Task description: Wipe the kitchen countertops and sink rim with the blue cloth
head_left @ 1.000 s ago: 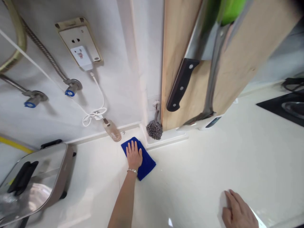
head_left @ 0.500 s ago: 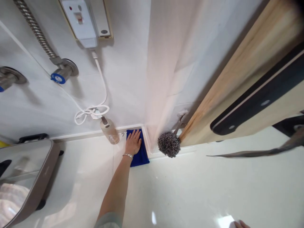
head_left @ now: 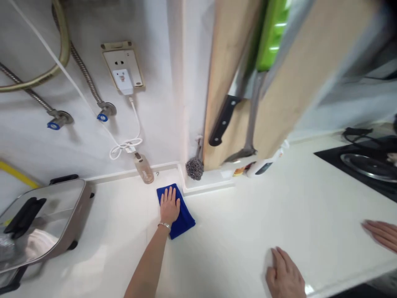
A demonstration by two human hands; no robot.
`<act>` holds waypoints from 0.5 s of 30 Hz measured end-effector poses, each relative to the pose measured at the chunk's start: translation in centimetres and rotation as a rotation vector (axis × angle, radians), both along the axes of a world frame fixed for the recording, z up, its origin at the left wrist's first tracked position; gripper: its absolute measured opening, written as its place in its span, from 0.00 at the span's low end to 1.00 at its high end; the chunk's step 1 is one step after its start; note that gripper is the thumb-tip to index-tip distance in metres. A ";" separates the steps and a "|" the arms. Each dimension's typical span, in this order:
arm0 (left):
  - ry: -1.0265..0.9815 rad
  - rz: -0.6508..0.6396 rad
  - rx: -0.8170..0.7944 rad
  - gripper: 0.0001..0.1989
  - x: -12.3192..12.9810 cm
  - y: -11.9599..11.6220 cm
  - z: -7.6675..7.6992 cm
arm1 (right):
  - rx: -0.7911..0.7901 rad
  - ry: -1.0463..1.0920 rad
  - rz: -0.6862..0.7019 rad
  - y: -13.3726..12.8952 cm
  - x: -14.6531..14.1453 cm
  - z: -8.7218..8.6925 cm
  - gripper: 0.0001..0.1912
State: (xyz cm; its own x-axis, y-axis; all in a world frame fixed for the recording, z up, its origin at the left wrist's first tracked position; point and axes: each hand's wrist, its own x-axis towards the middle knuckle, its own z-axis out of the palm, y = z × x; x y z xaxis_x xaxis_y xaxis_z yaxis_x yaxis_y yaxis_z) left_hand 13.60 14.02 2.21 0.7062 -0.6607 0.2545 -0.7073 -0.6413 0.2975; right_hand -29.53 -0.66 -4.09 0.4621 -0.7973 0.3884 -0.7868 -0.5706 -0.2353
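Observation:
My left hand (head_left: 169, 205), with a bracelet at the wrist, lies flat on a folded blue cloth (head_left: 183, 221) on the white counter. Its fingers are stretched out and pressed against the cloth, not wrapped round it. At the bottom right, my right hand (head_left: 285, 275) rests on the counter with nothing visible in it, its fingers loosely bent and the thumb apart. A bottle (head_left: 144, 169) stands by the wall, just beyond the cloth. The corner of the ledge is close to the cloth's right side.
A steel-wool scrubber (head_left: 194, 168) hangs over the ledge (head_left: 211, 187), beside a wooden board (head_left: 214, 155) with a knife (head_left: 221, 128). An electric pan (head_left: 74, 219) stands left, a black cooktop (head_left: 338, 155) right. Another person's hand (head_left: 383, 234) rests at the right edge.
The view has shifted back and to the right. My left hand and the cloth have come away from the wall corner toward me. More of my right hand now shows.

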 end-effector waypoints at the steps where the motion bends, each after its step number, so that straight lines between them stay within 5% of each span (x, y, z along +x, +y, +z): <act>1: -0.004 0.003 0.003 0.29 -1.4 0.7 0.0 | 0.003 -0.009 -0.004 0.2 0.1 0.3 0.27; 5: -0.011 -0.030 0.012 0.30 -7.4 1.4 -0.1 | -0.010 -0.023 0.011 0.3 0.3 0.8 0.26; 11: 0.010 -0.195 0.013 0.30 -17.9 -1.8 -1.2 | -0.016 -0.051 0.027 0.2 0.0 0.8 0.27; 15: 0.041 -0.338 0.003 0.33 -22.3 -2.9 -1.6 | -0.012 -0.066 0.028 0.4 -0.2 1.4 0.26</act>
